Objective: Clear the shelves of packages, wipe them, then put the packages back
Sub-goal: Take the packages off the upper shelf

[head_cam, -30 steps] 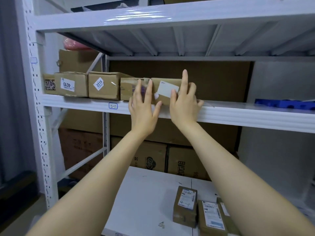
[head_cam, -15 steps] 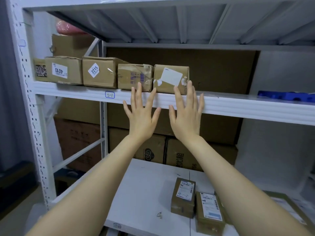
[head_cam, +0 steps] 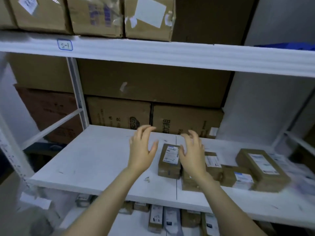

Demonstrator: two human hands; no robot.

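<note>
A person's left hand (head_cam: pixel 142 150) and right hand (head_cam: pixel 191 154), fingers spread, loosely curled and empty, hover over a white metal shelf (head_cam: pixel 95 159). Between them lies a small brown cardboard package with a white label (head_cam: pixel 169 161). Similar labelled brown packages (head_cam: pixel 262 169) lie to its right.

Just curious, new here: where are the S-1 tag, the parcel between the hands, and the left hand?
S-1 tag (head_cam: pixel 65 44): head view, middle of label.
parcel (head_cam: pixel 170 155): head view, its white label.
left hand (head_cam: pixel 141 150): head view, back of hand.

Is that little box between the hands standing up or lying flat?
Lying flat: the small box rests on the white shelf, label facing up.
</note>
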